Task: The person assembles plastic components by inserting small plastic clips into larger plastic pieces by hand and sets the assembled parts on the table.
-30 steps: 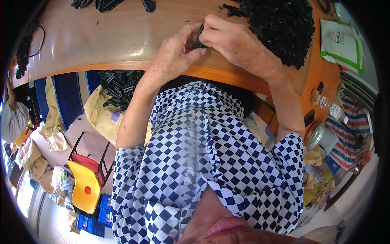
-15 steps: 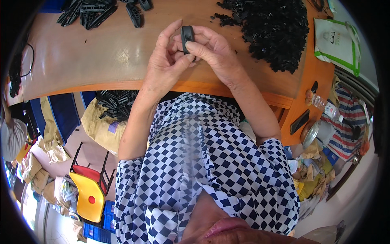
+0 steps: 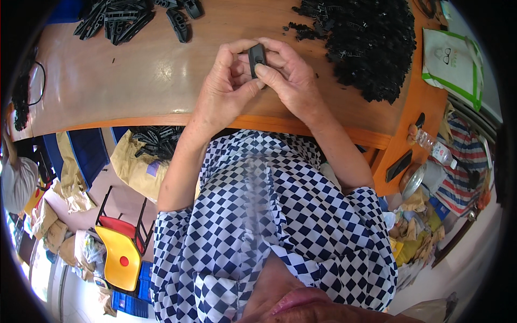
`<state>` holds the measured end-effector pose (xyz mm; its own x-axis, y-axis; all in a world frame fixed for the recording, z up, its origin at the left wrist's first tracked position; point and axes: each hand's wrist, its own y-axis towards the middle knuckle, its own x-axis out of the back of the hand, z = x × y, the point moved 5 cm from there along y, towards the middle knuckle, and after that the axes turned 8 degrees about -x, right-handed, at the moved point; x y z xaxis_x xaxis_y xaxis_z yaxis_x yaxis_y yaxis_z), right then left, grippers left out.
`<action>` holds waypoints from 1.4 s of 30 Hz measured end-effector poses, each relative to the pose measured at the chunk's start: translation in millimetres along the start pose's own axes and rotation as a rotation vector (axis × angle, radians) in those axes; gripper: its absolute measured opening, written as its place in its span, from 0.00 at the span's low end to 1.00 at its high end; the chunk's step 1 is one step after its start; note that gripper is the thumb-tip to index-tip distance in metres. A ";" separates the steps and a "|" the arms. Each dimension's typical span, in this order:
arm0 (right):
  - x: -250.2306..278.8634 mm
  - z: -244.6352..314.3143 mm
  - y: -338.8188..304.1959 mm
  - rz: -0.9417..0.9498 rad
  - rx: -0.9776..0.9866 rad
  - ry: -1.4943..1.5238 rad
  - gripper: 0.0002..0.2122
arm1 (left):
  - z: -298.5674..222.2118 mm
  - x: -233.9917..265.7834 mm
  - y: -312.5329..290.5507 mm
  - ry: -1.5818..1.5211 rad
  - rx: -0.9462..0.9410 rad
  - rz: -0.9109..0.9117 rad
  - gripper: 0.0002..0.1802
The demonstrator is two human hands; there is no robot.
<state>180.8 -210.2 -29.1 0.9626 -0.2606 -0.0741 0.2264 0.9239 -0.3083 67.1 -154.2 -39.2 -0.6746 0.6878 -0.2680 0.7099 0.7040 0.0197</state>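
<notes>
Between my hands, above the table near its front edge, is a small elongated black plastic part, held upright. My right hand is closed on it, with the thumb pressed on its face and the fingers behind. My left hand is closed round it from the other side: the index finger bends over to its top end and the thumb meets its lower end. The fingers hide the part's lower end and back. Similar long black plastic parts lie in a pile at the far left of the table.
A large heap of small black pieces covers the table's far right. Beyond it lies a white bag with green edging. A phone and a plastic bottle lie at right. A yellow and red chair stands lower left, near an open sack.
My left index finger has come down from its raised position to the part's top end. Both hands and the part sit slightly lower and further right in the picture.
</notes>
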 end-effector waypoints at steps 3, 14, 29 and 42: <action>13.5 24.9 0.9 -0.016 0.184 -0.435 0.16 | -9.3 0.7 -4.9 -0.323 0.037 -0.080 0.21; 70.8 48.6 22.5 -0.202 0.632 -1.618 0.06 | -46.9 105.0 42.9 1.273 -0.293 -0.220 0.19; 76.3 29.0 42.6 -0.215 0.555 -1.425 0.06 | -25.1 119.6 20.9 0.492 0.043 -0.324 0.15; 85.7 30.1 60.6 -0.346 0.394 -1.055 0.07 | 13.1 17.6 17.1 -0.463 0.163 -0.065 0.10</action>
<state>281.5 -168.2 -25.6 0.4454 -0.3243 0.8345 0.3514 0.9206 0.1702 70.0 -132.3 -56.2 -0.5837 0.4666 -0.6645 0.7169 0.6804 -0.1520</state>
